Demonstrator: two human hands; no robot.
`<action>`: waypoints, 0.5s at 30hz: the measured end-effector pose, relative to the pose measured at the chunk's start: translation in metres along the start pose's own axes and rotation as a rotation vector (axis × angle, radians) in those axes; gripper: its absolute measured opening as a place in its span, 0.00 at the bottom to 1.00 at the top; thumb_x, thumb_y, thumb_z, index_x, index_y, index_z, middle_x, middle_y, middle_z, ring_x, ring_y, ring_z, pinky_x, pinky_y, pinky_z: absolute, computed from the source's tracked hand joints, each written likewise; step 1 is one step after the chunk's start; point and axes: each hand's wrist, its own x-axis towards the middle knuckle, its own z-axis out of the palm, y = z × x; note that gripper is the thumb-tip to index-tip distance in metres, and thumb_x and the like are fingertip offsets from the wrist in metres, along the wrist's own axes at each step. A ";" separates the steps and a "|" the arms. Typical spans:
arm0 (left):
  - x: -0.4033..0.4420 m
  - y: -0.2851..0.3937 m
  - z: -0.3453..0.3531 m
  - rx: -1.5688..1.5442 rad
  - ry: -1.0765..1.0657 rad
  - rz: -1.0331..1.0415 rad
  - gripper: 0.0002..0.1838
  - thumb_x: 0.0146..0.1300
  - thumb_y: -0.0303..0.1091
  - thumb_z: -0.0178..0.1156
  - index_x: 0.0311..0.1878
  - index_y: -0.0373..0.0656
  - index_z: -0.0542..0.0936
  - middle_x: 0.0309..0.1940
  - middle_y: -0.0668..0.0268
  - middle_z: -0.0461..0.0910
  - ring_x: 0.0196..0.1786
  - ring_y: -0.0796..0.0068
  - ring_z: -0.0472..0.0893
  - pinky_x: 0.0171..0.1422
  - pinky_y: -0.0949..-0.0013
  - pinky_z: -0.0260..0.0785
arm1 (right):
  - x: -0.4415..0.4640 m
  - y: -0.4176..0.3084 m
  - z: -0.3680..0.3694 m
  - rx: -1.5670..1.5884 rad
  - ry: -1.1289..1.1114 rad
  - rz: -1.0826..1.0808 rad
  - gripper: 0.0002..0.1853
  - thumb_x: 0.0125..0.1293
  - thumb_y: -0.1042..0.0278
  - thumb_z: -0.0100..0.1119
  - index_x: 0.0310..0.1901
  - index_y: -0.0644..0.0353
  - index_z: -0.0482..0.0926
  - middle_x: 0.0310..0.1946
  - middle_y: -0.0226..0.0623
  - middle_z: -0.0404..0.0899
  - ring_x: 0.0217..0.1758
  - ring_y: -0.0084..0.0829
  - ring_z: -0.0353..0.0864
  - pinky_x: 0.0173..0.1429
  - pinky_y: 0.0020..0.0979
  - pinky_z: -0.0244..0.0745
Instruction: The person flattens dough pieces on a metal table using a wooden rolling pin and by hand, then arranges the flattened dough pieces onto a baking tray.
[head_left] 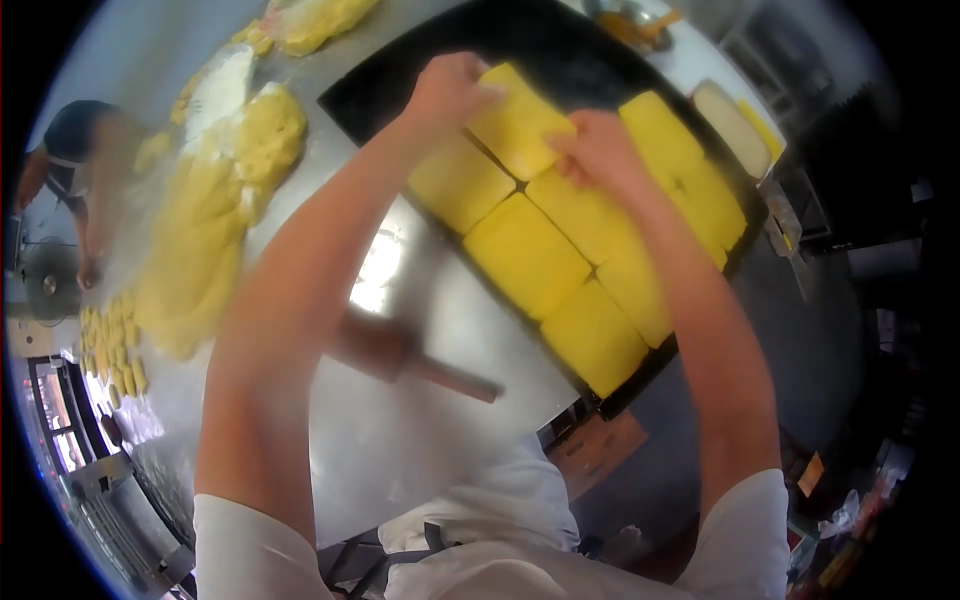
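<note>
My left hand (448,88) pinches the far left corner of a flat yellow dough square (522,122). At the square's right edge, the fingers of my right hand (598,150) are closed on it. This piece lies over or just above a black baking tray (540,40); whether it touches the bottom is unclear. Several similar squares fill the near part of the tray in close rows, such as one dough square (528,255) nearest the middle. Beneath my left forearm, partly hidden, a rolling pin (400,352) rests on the metal table.
On the left of the metal table (420,450) spreads a large mass of yellow dough (195,240), with small dough pieces (112,340) beyond. Past the tray stand a bowl (625,25) and a pale oblong block (730,130). Another person (75,160) works at far left.
</note>
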 end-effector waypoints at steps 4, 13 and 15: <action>0.010 -0.025 0.009 -0.063 -0.011 -0.081 0.14 0.64 0.34 0.75 0.46 0.34 0.86 0.34 0.63 0.86 0.36 0.75 0.84 0.42 0.68 0.75 | 0.018 -0.002 0.007 -0.117 0.042 0.046 0.14 0.66 0.61 0.70 0.33 0.65 0.81 0.21 0.36 0.82 0.20 0.25 0.78 0.28 0.30 0.72; 0.013 -0.016 0.011 0.152 -0.054 -0.124 0.18 0.66 0.38 0.75 0.50 0.34 0.87 0.40 0.59 0.89 0.41 0.69 0.87 0.49 0.66 0.78 | 0.028 -0.016 -0.005 -0.370 -0.068 0.074 0.19 0.65 0.54 0.70 0.27 0.62 0.77 0.18 0.36 0.81 0.20 0.26 0.76 0.32 0.32 0.73; 0.011 -0.020 0.012 0.115 -0.018 -0.147 0.19 0.68 0.39 0.73 0.53 0.35 0.87 0.43 0.57 0.89 0.44 0.67 0.87 0.52 0.66 0.79 | 0.027 -0.021 -0.007 -0.391 -0.064 0.084 0.20 0.66 0.53 0.68 0.28 0.63 0.78 0.18 0.36 0.81 0.21 0.28 0.78 0.35 0.33 0.75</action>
